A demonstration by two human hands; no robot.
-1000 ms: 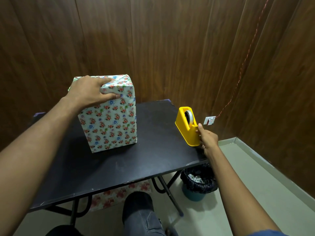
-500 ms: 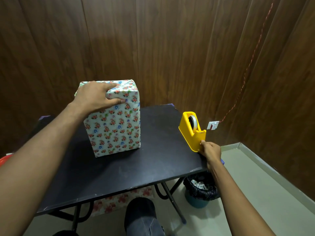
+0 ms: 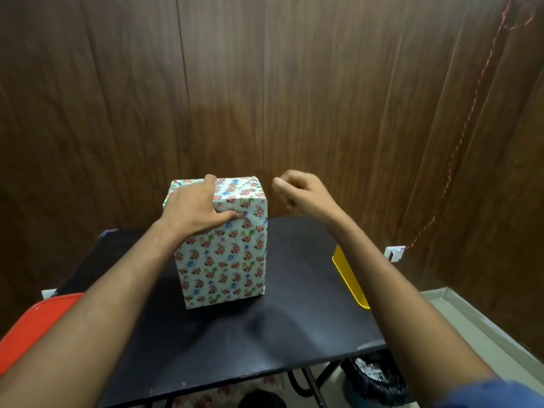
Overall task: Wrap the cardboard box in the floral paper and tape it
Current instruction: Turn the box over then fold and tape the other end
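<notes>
Left hand: laid over the top near-left edge of the wrapped box, fingers spread across the folded top, thumb pressed along the upper front face. It holds the top flaps down; grip is a press with the thumb curled round the edge.

Right hand: raised in the air just right of the box top, apart from it. Fingers curled, thumb and forefinger brought together as in a pinch. Whether a strip of clear tape sits between them cannot be told; nothing shows there.

Wrapped box: upright, tall, on the black folding table, left of centre. Floral paper covers every visible face; diagonal folds meet on top.

Tape dispenser: yellow, on the table's right edge, mostly hidden behind the right forearm.

Surroundings: red tray-like item at left; bin with black liner under the table's right end; floral paper offcuts on the floor; brown wood-panel wall behind; red cord running down to a small white fitting.

Step in hand, judged: closing the top end, near the finish.

Next move, judged: right hand to come across onto the top fold seam and press tape flat there, left hand pinning the flaps until it sticks.
</notes>
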